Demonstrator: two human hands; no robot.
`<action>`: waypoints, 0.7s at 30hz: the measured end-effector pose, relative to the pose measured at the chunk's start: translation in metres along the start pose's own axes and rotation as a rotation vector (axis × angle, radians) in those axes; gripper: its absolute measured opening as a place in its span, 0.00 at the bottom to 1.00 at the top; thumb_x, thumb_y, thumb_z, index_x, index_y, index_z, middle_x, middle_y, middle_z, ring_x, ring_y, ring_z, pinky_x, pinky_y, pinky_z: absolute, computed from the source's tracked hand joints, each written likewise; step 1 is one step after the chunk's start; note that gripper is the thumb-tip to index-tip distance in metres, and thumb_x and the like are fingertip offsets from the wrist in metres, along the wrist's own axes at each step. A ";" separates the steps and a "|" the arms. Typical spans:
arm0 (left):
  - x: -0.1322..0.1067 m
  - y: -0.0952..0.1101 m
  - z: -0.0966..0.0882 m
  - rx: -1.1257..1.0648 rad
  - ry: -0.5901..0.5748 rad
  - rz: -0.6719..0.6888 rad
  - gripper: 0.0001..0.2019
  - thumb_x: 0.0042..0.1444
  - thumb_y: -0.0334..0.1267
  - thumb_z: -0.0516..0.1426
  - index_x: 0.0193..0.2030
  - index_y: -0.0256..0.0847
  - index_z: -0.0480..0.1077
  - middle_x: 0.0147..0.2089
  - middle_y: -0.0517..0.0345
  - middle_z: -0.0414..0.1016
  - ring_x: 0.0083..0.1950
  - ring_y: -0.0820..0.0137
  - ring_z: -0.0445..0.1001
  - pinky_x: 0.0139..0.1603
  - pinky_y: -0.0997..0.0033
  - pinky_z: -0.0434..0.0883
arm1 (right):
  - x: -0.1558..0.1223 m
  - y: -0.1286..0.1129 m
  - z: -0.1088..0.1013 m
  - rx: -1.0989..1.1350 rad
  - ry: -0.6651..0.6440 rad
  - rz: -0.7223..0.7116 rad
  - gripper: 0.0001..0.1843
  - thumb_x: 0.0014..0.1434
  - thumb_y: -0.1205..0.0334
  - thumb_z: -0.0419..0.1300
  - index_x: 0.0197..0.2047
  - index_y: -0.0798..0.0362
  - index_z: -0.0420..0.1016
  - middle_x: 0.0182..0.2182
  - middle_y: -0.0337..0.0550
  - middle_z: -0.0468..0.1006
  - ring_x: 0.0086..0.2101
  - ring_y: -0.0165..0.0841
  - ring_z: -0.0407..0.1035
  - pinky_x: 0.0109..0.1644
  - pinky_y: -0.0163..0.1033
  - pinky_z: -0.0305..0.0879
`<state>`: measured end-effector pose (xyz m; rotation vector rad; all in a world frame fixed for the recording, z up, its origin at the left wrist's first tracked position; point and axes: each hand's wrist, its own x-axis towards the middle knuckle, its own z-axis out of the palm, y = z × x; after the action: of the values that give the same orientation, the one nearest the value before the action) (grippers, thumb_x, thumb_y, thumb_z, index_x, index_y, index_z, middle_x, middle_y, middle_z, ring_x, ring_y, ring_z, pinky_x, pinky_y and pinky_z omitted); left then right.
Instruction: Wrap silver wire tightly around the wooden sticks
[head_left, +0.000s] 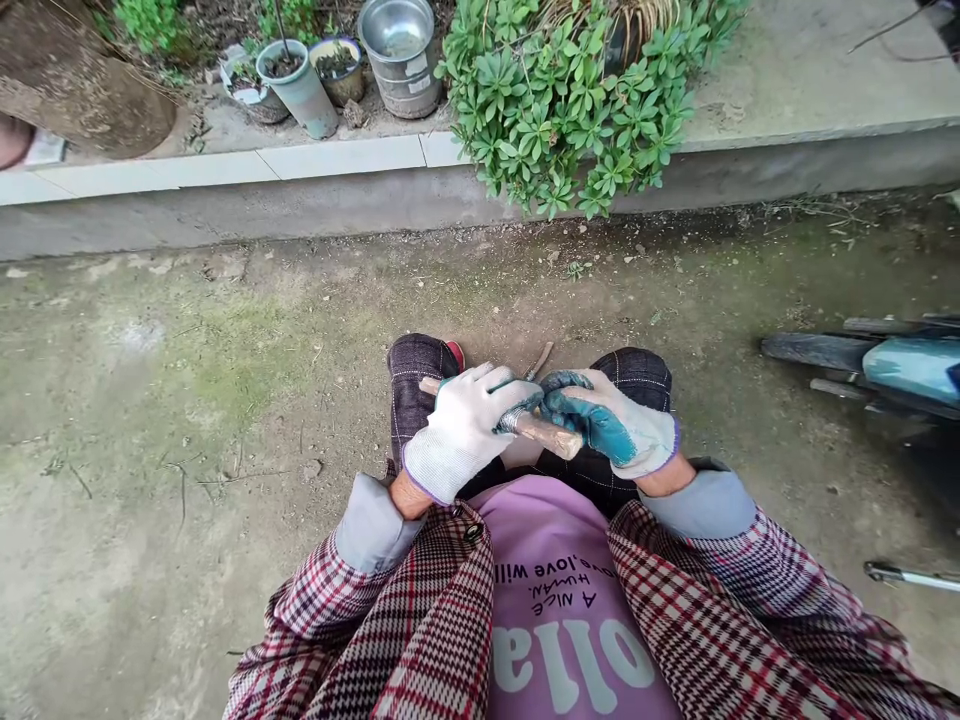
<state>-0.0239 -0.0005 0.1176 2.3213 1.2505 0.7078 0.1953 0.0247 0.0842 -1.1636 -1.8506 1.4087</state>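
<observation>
I look down at my lap, with both hands in white work gloves with blue-green palms. My left hand [466, 425] is closed around a wooden stick-like handle [550, 435] that lies across my knees, one end poking out left at the knee. My right hand [611, 420] grips the same handle at its right end, fingers curled. A thin brown piece [539, 360] sticks up behind the hands; whether it belongs to the handle is unclear. My dark checked trousers and plaid jacket sleeves frame the hands.
Bare dirt and concrete ground [187, 400] lies in front. A raised kerb [300, 190] carries a leafy green plant [570, 100], small pots [300, 85] and a metal bucket [401, 50]. A teal scooter [892, 365] stands at right, a metal rod [907, 576] below it.
</observation>
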 end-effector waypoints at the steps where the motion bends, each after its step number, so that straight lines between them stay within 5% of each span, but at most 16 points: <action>1: 0.001 0.000 0.000 0.012 -0.008 0.011 0.11 0.65 0.41 0.61 0.50 0.40 0.78 0.43 0.52 0.80 0.43 0.63 0.74 0.48 0.62 0.72 | 0.001 -0.004 -0.003 0.077 -0.035 0.065 0.17 0.65 0.52 0.57 0.27 0.49 0.73 0.21 0.39 0.71 0.23 0.34 0.66 0.27 0.40 0.68; 4: 0.004 -0.001 0.001 0.154 -0.058 0.070 0.10 0.66 0.39 0.59 0.50 0.42 0.79 0.47 0.51 0.81 0.45 0.60 0.74 0.48 0.59 0.71 | 0.004 -0.016 -0.011 0.199 -0.084 0.195 0.13 0.62 0.56 0.58 0.26 0.50 0.70 0.20 0.36 0.68 0.22 0.31 0.62 0.25 0.38 0.64; 9: 0.011 0.002 0.006 0.224 -0.119 0.091 0.07 0.61 0.35 0.61 0.45 0.39 0.79 0.43 0.50 0.81 0.42 0.58 0.73 0.43 0.57 0.69 | 0.009 -0.018 -0.015 0.091 -0.041 0.149 0.14 0.58 0.58 0.62 0.23 0.51 0.68 0.21 0.35 0.70 0.25 0.30 0.62 0.29 0.38 0.63; 13: 0.014 0.002 0.012 -0.293 0.104 -0.281 0.04 0.54 0.30 0.60 0.36 0.38 0.76 0.38 0.53 0.79 0.41 0.64 0.74 0.47 0.61 0.71 | 0.000 -0.017 -0.010 0.018 0.195 0.069 0.08 0.62 0.59 0.62 0.33 0.53 0.78 0.29 0.39 0.79 0.30 0.32 0.71 0.35 0.39 0.68; 16: 0.013 -0.002 0.016 -0.821 0.160 -0.602 0.04 0.50 0.34 0.62 0.33 0.37 0.74 0.34 0.58 0.76 0.36 0.70 0.72 0.42 0.68 0.70 | -0.010 -0.021 -0.008 -0.234 0.383 -0.166 0.06 0.65 0.63 0.63 0.43 0.50 0.82 0.38 0.41 0.83 0.38 0.35 0.77 0.45 0.40 0.73; 21: 0.007 -0.009 0.023 -1.248 0.125 -0.709 0.09 0.45 0.38 0.66 0.33 0.36 0.75 0.29 0.61 0.73 0.31 0.73 0.70 0.37 0.71 0.68 | -0.014 -0.029 -0.010 -0.695 0.269 -0.513 0.10 0.69 0.66 0.60 0.48 0.51 0.82 0.44 0.45 0.83 0.42 0.37 0.77 0.46 0.41 0.74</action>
<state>-0.0123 0.0078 0.0967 0.7810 1.0611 0.9595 0.2012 0.0155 0.1158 -0.9892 -2.2784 0.3079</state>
